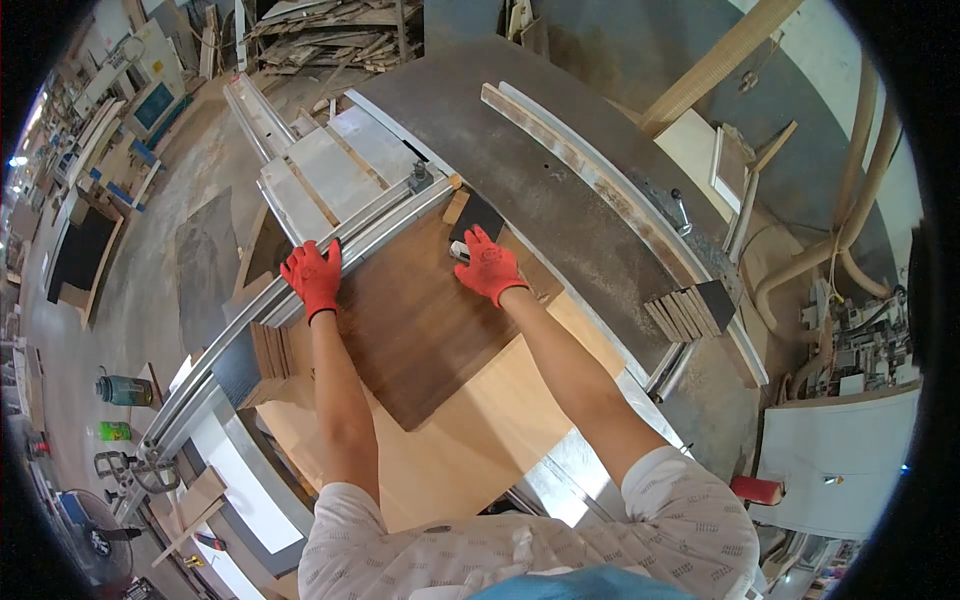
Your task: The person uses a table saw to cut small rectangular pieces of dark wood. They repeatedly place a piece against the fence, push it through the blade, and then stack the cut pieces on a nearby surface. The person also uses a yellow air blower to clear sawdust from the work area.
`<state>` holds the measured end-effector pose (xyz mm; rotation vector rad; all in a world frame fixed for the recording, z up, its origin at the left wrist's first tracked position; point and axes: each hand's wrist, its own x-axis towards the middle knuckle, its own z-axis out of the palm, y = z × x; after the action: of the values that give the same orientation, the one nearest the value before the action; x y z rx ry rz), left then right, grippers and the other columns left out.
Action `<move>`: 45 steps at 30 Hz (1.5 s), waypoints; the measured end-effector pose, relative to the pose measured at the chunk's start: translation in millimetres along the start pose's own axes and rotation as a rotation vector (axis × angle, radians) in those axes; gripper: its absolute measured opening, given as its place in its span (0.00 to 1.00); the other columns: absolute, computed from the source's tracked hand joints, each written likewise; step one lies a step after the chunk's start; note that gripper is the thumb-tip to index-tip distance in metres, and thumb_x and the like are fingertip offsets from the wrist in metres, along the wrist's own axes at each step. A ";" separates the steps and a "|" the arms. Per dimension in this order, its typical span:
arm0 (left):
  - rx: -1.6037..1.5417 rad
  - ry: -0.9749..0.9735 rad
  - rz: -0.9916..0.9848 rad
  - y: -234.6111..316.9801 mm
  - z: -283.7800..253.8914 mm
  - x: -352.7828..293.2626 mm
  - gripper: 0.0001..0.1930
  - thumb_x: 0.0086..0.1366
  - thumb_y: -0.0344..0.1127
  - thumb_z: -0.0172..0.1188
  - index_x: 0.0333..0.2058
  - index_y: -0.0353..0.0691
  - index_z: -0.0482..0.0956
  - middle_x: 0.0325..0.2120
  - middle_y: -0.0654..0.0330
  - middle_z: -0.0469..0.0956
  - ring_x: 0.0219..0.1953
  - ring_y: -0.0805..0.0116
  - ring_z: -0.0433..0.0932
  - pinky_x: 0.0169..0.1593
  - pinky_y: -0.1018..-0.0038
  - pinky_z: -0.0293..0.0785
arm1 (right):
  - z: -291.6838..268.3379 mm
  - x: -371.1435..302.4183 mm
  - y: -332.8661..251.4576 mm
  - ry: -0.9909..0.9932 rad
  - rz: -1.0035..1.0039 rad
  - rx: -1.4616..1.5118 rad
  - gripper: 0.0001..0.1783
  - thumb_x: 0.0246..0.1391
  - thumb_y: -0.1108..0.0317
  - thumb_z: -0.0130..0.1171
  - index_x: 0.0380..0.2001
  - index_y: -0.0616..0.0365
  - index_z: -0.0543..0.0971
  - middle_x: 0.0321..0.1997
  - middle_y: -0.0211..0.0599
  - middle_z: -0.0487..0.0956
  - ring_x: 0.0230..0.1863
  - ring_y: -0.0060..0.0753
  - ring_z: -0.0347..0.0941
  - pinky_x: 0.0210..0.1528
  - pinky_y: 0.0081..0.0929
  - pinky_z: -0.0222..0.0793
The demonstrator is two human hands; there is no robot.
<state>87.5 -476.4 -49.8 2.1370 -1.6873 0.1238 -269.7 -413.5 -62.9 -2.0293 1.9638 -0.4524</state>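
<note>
My left hand (313, 277), in a red glove, grips the long aluminium fence (385, 222), its fingers hooked over the rail. Under my arms a dark brown wood-grain board (420, 330) lies on a larger pale wood sheet (450, 435). At the board's far right corner is a small dark-faced block (483, 218) beside a bare wood offcut (456, 207). My right hand (489, 266), gloved in red too, is bent around a small silver thing (459, 250) next to that block. The glove hides most of it, so its kind is unclear.
The dark saw table (570, 180) stretches to the right, with a long worn guide rail (600, 180) across it. Stacks of small dark-faced pieces stand at the right (690, 310) and by the fence (262, 362). A green bottle (115, 431) stands at the left.
</note>
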 end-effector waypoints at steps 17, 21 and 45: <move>-0.089 0.018 0.063 -2.1 -26.7 -11.8 0.28 0.62 0.61 0.64 0.47 0.42 0.84 0.48 0.50 0.84 0.56 0.48 0.77 0.67 0.49 0.59 | -36.9 -28.9 -30.9 -0.128 0.122 -0.111 0.51 0.52 0.43 0.64 0.77 0.51 0.62 0.84 0.41 0.56 0.73 0.48 0.69 0.70 0.45 0.69; -0.072 -0.012 0.071 1.6 -39.1 -20.6 0.28 0.63 0.61 0.64 0.48 0.42 0.84 0.48 0.51 0.83 0.56 0.49 0.77 0.68 0.49 0.58 | -38.6 -47.7 -34.1 -0.091 0.142 -0.103 0.52 0.52 0.45 0.63 0.77 0.52 0.62 0.84 0.42 0.56 0.75 0.47 0.66 0.72 0.44 0.67; -0.440 -0.170 0.271 193.1 -58.0 -224.1 0.53 0.48 0.67 0.76 0.67 0.46 0.65 0.68 0.50 0.68 0.71 0.48 0.64 0.70 0.40 0.53 | -45.1 -534.4 14.1 0.558 0.075 0.051 0.14 0.54 0.69 0.64 0.45 0.54 0.84 0.56 0.46 0.82 0.43 0.54 0.78 0.48 0.48 0.74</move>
<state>-143.8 -285.7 -17.6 1.6292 -1.8848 -0.3322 -315.3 120.7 -43.1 -1.9300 2.2839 -1.1388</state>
